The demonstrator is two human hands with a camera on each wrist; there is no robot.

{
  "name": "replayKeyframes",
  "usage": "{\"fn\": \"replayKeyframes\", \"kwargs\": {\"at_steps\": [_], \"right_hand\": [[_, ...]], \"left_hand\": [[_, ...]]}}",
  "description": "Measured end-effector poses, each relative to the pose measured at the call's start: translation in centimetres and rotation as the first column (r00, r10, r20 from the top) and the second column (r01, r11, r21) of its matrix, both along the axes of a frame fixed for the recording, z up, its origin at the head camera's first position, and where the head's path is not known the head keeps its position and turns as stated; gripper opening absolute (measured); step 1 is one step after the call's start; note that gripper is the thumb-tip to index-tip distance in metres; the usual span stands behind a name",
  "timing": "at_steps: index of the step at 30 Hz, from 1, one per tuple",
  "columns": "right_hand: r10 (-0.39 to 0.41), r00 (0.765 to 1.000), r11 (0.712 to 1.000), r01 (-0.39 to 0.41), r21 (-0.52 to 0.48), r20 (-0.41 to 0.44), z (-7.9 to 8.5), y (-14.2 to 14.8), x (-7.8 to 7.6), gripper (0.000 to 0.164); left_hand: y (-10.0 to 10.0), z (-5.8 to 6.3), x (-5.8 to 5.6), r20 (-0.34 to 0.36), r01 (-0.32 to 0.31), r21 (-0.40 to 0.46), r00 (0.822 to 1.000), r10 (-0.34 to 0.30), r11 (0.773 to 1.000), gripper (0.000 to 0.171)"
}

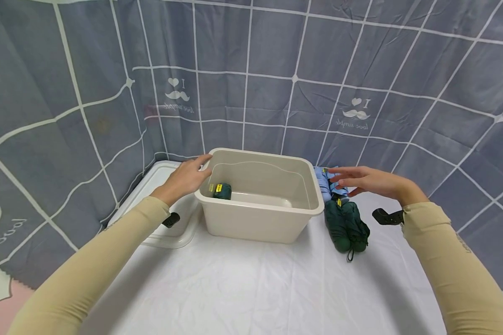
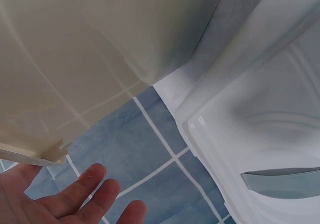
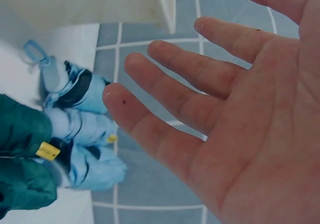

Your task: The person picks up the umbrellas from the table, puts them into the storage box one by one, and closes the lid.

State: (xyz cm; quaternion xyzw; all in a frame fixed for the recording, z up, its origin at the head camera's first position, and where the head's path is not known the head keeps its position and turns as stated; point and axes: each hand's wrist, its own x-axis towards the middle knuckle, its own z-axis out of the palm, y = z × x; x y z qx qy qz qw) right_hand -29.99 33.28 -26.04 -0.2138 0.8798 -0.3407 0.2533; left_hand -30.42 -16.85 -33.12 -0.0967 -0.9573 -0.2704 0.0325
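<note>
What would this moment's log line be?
left hand: at bin rim | right hand: empty, near blue bundles | inside bin: green bundle | outside: two green bundles

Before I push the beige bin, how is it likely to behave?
The beige bin is probably stiff and fairly light: its plastic-looking walls stand straight, and only a green bundle shows inside. Pushed low, it would likely slide rather than tip, as it stands broad-based on the white cloth. The rounded bundle may roll.
</note>
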Motion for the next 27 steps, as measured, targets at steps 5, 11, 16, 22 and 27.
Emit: {"fn": "replayKeyframes", "kwargs": {"at_steps": [5, 11, 16, 22, 27], "right_hand": [[-0.029, 0.998, 0.999, 0.031, -0.037, 0.052, -1.4, 1.2, -0.1, 0.064], [-0.072, 0.994, 0.996, 0.076, -0.045, 0.086, -3.1, 2.3, -0.4, 0.063], [-0.075, 0.993, 0.995, 0.081, -0.057, 0.091, -4.7, 3.0, -0.3, 0.063], [-0.096, 0.990, 0.991, 0.106, -0.087, 0.107, -6.5, 3.6, -0.1, 0.062], [-0.106, 0.987, 0.988, 0.118, -0.099, 0.117, -7.7, 4.0, 0.0, 0.063]], "left_hand": [[0.0, 0.0, 0.0, 0.006, -0.001, 0.000, 1.000, 0.001, 1.000, 0.058], [0.0, 0.0, 0.0, -0.001, 0.000, -0.003, 1.000, 0.000, 1.000, 0.058], [-0.1, 0.0, 0.0, 0.004, -0.002, -0.001, 1.000, 0.002, 1.000, 0.058], [-0.1, 0.1, 0.0, 0.016, -0.005, 0.000, 1.000, 0.005, 1.000, 0.058], [-0.1, 0.0, 0.0, 0.018, -0.002, -0.001, 1.000, 0.002, 1.000, 0.059]]}}
